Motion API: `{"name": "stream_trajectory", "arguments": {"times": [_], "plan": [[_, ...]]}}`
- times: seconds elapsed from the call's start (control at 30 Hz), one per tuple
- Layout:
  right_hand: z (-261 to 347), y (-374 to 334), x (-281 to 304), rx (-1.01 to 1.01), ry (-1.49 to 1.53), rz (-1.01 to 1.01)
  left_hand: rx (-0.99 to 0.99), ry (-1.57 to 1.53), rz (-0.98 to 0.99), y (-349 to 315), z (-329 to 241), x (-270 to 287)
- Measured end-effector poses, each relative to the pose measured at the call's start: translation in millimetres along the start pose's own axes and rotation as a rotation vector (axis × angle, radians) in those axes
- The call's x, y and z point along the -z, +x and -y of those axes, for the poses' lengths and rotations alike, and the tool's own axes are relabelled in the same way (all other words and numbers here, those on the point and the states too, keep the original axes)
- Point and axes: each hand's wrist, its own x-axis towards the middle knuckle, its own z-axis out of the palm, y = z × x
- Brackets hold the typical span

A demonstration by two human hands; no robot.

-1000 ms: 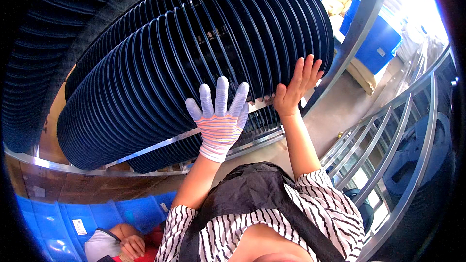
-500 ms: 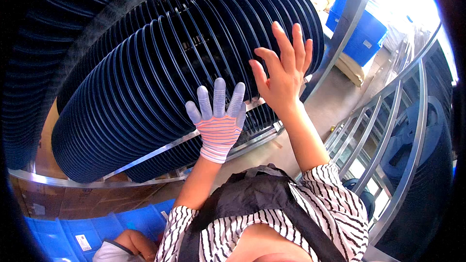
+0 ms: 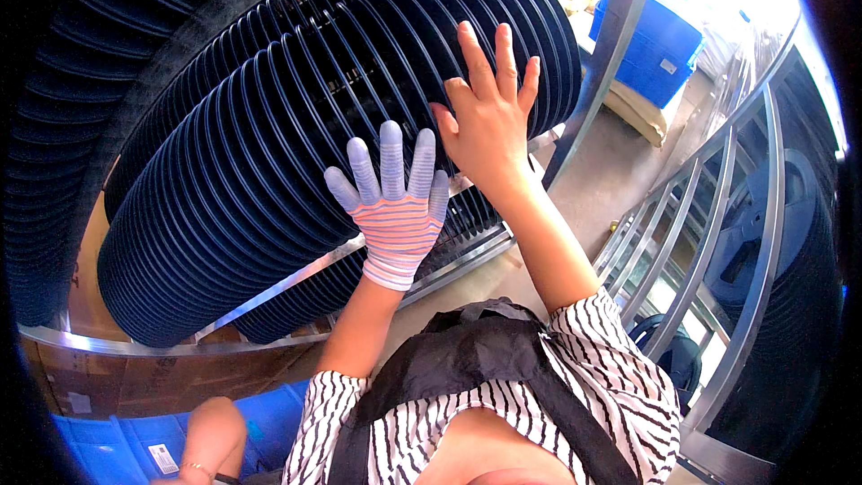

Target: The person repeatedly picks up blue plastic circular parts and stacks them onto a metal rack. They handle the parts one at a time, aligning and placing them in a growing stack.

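Note:
A long row of thin black discs, set edge-up with narrow gaps between them, lies across the metal rack in front of me. My left hand, in a striped pink and grey knit glove, is spread over the near side of the row, fingertips at the disc rims. Bare and with fingers apart, my right hand is over the row's right part, its fingers at the rims. I cannot tell how firmly either hand touches. Neither hand holds anything.
A metal bar runs along the row's near side. Blue crates stand on sacks at the upper right. A metal rail frame is at right, near more black discs. Another person's arm shows at lower left by a blue bin.
My right hand has shifted left and up along the discs, and my left hand slightly left and up. The whole view has moved a little. The other person's arm at lower left has moved.

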Motion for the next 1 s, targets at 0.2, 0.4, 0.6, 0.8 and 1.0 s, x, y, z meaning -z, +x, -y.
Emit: {"name": "stream_trajectory", "arguments": {"times": [0.2,0.4,0.6,0.8,1.0], "plan": [[-11,-23,-7,0.067,0.138,-0.22,-0.016,0.014,-0.013,10,4,2],[-56,-44,2,0.043,0.239,-0.54,-0.068,0.086,-0.016,8,2,6],[-109,-41,9,-0.255,0.237,-0.639,-0.071,0.053,-0.036,11,-2,9],[-117,-37,9,-0.232,0.181,-0.611,-0.086,0.062,-0.066,10,-1,-3],[-117,-25,13,-0.111,0.07,-0.514,-0.077,0.064,-0.038,11,-1,-5]]}}
